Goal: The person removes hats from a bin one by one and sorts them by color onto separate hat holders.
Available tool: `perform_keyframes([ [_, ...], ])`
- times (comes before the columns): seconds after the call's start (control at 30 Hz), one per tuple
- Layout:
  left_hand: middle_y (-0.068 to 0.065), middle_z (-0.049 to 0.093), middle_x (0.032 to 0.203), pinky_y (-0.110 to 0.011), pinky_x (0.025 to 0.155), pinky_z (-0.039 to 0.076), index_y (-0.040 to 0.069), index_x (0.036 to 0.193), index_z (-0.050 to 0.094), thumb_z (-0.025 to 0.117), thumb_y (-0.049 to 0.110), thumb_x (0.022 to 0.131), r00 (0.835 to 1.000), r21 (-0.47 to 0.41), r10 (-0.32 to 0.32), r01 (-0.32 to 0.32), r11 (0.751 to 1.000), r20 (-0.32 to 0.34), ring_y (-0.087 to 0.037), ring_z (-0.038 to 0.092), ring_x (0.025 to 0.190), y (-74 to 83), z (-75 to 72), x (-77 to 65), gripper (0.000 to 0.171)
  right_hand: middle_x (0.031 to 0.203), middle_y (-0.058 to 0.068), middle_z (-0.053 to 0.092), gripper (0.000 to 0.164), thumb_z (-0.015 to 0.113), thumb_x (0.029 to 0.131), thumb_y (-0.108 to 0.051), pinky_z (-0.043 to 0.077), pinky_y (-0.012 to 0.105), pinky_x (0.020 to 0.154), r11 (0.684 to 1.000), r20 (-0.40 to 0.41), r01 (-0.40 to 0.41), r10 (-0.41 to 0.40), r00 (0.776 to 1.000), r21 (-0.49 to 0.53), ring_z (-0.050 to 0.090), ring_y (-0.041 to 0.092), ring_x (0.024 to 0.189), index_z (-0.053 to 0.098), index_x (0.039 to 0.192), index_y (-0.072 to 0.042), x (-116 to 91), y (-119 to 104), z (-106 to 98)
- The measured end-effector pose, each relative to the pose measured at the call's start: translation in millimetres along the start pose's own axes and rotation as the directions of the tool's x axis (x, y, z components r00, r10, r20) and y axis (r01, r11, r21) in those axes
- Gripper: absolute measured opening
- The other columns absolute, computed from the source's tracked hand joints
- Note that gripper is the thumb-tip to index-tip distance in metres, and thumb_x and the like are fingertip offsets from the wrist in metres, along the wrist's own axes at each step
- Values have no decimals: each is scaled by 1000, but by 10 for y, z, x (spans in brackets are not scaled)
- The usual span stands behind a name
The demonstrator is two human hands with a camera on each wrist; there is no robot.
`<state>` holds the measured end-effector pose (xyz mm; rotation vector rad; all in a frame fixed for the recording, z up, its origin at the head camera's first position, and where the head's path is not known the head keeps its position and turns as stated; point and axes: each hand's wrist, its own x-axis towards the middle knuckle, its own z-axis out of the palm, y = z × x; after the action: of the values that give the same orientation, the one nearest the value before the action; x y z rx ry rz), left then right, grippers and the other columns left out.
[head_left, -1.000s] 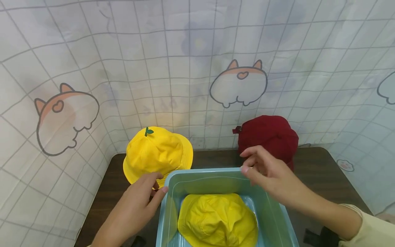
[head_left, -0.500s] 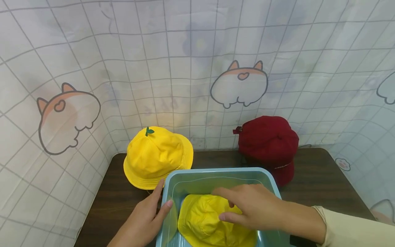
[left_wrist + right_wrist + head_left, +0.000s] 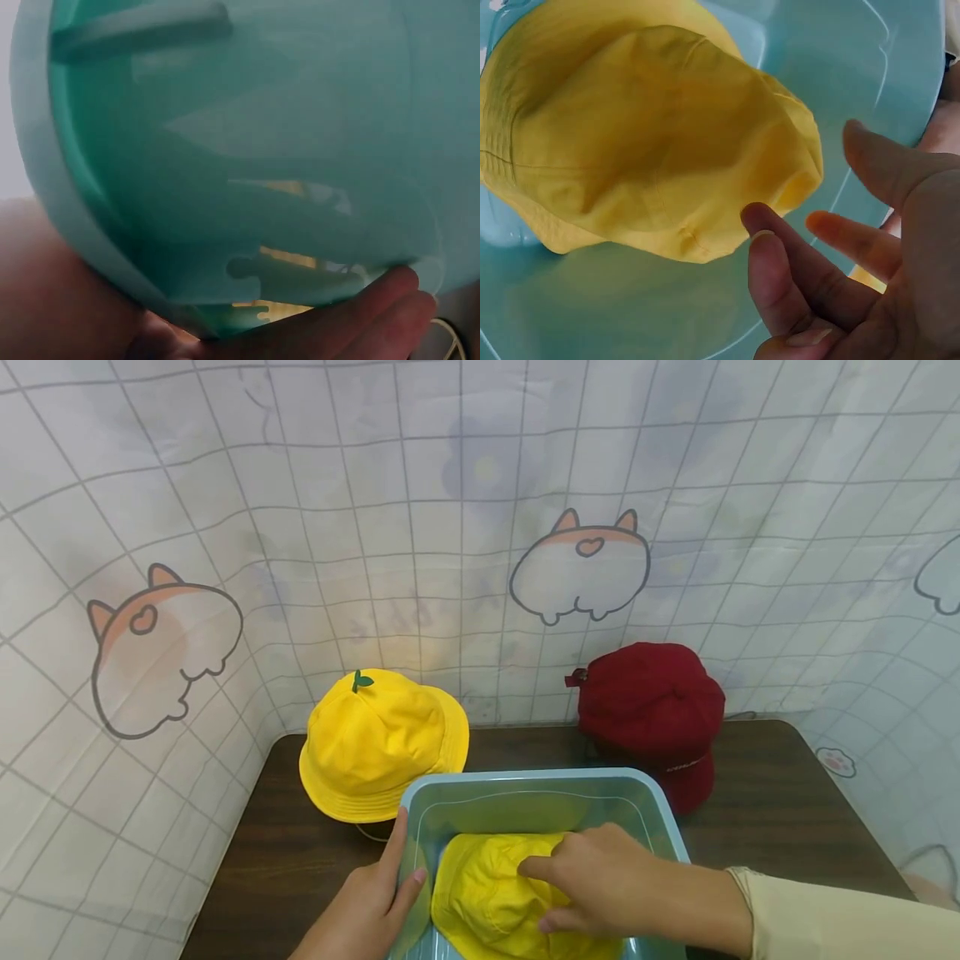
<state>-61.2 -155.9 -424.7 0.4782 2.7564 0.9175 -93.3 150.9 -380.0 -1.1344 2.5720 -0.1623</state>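
Note:
A light blue plastic bin (image 3: 540,774) stands at the front of the table, with a yellow bucket hat (image 3: 487,893) lying crumpled inside. My left hand (image 3: 371,893) grips the bin's left wall, thumb over the rim and fingers along the outside; those fingers (image 3: 382,315) show against the wall in the left wrist view. Over the hat in the bin hovers my right hand (image 3: 600,881), fingers loosely bent and spread from the thumb. In the right wrist view its fingertips (image 3: 761,217) are right at the hat's crown (image 3: 652,135), with nothing between them and the thumb.
Behind the bin on the left, another yellow bucket hat (image 3: 382,743) with a green sprout sits on a stand. A dark red cap (image 3: 648,702) sits at the back right. The dark wood table (image 3: 787,810) meets a grid-patterned curtain (image 3: 465,568) on its sides and back.
My right hand has moved from beside the red cap, left and down into the bin over the yellow hat. The left hand has slid nearer along the bin's left rim and taken hold there.

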Motion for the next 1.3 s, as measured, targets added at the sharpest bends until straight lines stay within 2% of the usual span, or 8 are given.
perform_keyframes([
  [0.2,-13,75,99,-45,79,58,2,164,10,52,26,109,999,8,32,-31,999,-35,-16,70,80,26,43,-11,73,63,-15,46,45,81,83,-51,40,25,50,999,53,-35,35,998,-3,44,4,59,67,122,-34,16,20,39],
  [0.47,9,53,65,-40,74,57,2,164,8,50,26,109,1000,-7,-3,3,1000,23,-4,57,65,59,54,14,73,63,-15,48,36,85,81,-44,40,26,50,999,46,-26,27,999,-25,44,4,58,68,110,-31,14,38,144],
  [0.6,-3,72,86,-44,77,58,3,164,9,51,25,109,1000,-19,-11,11,1000,22,-11,66,75,76,77,22,73,65,-11,55,25,85,82,-33,41,26,49,998,23,-19,21,1000,-62,46,5,57,66,97,-27,17,39,190],
  [0.7,-11,75,102,-46,79,58,3,164,11,51,24,108,1000,-30,-13,13,999,20,-17,70,82,83,90,24,72,64,-8,56,21,84,82,-24,39,26,45,993,-4,-11,11,1000,-115,46,6,55,65,90,-26,18,32,221],
  [0.83,1,70,85,-45,79,58,3,164,10,50,24,109,1000,-24,6,-6,1000,6,-13,69,79,89,101,20,71,62,-8,54,21,82,81,-13,36,25,44,990,-24,-7,3,1000,-144,43,6,54,67,85,-27,27,10,227],
  [0.97,10,61,74,-43,81,58,5,164,10,50,24,109,1000,-5,23,-23,1000,-21,-5,65,76,95,114,20,70,64,-10,58,22,81,82,-10,39,24,47,994,-36,-16,12,999,-113,43,6,56,73,86,-30,34,6,185],
  [1.2,-9,76,110,-46,85,58,7,165,12,49,28,110,999,-18,3,-3,1000,-34,-14,71,89,119,132,25,69,72,-13,66,14,76,89,-16,44,24,51,1000,-109,-7,4,994,-21,48,3,59,76,89,-30,3,32,57],
  [1.3,-6,75,106,-46,85,58,9,165,11,49,28,110,1000,-27,-16,15,1000,-19,-11,69,87,133,131,29,70,81,-14,72,11,74,92,-18,50,24,56,1000,-128,7,-3,992,29,55,2,65,77,94,-28,-12,41,-12],
])
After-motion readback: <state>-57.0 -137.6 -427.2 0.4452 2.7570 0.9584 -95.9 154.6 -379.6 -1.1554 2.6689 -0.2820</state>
